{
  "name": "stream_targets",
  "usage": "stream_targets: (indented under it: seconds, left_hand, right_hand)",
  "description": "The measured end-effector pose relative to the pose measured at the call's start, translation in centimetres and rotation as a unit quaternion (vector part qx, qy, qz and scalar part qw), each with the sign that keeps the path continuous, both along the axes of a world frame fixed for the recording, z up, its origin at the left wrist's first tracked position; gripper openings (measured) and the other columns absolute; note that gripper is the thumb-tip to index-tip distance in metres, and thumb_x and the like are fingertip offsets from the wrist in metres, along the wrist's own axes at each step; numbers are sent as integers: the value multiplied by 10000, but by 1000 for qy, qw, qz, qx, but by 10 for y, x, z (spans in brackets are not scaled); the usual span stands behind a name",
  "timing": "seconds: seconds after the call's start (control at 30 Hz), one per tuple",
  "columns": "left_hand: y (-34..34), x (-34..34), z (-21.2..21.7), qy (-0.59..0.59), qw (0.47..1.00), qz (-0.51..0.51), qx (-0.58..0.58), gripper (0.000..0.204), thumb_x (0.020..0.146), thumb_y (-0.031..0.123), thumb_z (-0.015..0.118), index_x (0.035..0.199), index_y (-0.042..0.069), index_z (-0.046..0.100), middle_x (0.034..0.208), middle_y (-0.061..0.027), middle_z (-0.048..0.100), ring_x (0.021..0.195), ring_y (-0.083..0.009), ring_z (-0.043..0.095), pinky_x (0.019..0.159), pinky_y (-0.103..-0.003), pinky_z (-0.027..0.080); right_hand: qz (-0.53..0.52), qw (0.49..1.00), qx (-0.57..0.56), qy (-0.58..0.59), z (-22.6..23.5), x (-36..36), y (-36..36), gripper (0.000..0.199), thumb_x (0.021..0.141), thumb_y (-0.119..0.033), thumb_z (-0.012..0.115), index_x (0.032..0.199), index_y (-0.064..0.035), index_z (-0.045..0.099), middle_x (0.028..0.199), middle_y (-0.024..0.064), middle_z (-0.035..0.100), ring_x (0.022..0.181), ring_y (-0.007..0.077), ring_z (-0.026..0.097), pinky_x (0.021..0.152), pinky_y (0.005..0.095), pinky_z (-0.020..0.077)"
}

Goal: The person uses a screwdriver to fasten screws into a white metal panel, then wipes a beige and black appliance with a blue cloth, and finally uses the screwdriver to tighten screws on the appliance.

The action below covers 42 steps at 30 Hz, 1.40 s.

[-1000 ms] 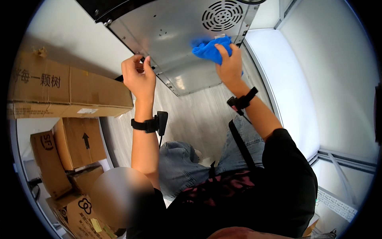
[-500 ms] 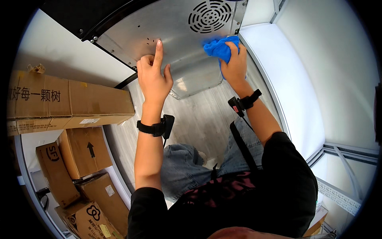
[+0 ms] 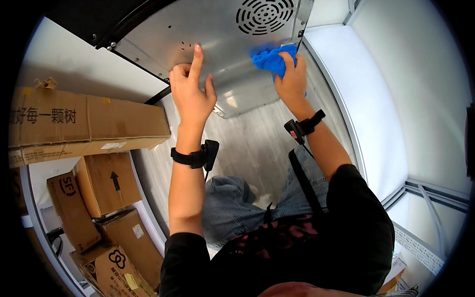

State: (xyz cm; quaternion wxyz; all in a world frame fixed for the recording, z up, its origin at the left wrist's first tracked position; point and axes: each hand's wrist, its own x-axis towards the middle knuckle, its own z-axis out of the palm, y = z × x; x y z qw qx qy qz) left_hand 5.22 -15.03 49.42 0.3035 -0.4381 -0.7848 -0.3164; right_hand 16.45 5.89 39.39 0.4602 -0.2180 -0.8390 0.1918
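A silvery metal panel (image 3: 217,37) with a round slotted vent (image 3: 264,15) fills the top of the head view, ahead of me. My right hand (image 3: 293,84) grips a crumpled blue cloth (image 3: 273,60) against the panel, below the vent and close to its right edge. My left hand (image 3: 192,101) is at the panel's lower left, holding nothing that I can see. Its index finger points up toward a few small slots, the thumb stands apart, and the other fingers bend in near the edge. Their tips are hidden.
On the left, a long cardboard box (image 3: 123,119) lies above several more cartons (image 3: 111,183) in a metal-framed rack. A white ledge (image 3: 366,99) runs along the right wall. Grey wood-look floor (image 3: 242,141) lies beneath my arms. Both wrists wear black straps with small devices.
The panel and vent sit slightly higher in the picture, and the boxes have shifted a little. My right hand still holds the cloth on the panel; the left hand's pose is nearly unchanged.
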Motion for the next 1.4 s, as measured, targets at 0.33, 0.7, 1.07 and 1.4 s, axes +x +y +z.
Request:
stream_targets:
  seconds: [0.33, 0.7, 1.07, 1.4]
  left_hand:
    - [0, 5, -1, -31, 999, 5, -19, 783, 712, 2, 711, 1418, 171, 419, 898, -99, 528, 832, -226, 524, 767, -321, 452]
    - [-38, -9, -35, -189, 971, 104, 104, 286, 779, 64, 715, 1020, 34, 562, 841, -71, 600, 649, -151, 599, 590, -260, 502]
    - [-32, -9, -47, -274, 954, 116, 24, 218, 794, 132, 700, 978, 18, 667, 804, -89, 681, 655, -161, 645, 610, -294, 515]
    - [-32, -4, -51, -281, 959, 10, 25, 378, 794, 44, 676, 1164, 60, 600, 1085, -122, 625, 765, -161, 650, 646, -284, 512]
  right_hand:
    - [28, 998, -45, 41, 3, -13, -21, 572, 673, -32, 683, 1192, -204, 517, 1130, 173, 437, 1010, 415, 487, 828, 485, 444]
    - [72, 997, -31, -5, -52, -45, -72, 529, 701, -53, 665, 1183, -225, 532, 1106, 176, 434, 993, 406, 485, 786, 479, 441]
    - [152, 985, 74, -20, -43, -80, -135, 408, 764, -57, 572, 1119, -259, 568, 1007, 116, 462, 896, 311, 499, 706, 413, 436]
    - [53, 995, -87, -23, -45, -18, -14, 546, 693, -69, 723, 1183, -194, 517, 1135, 191, 462, 1049, 431, 480, 843, 471, 442]
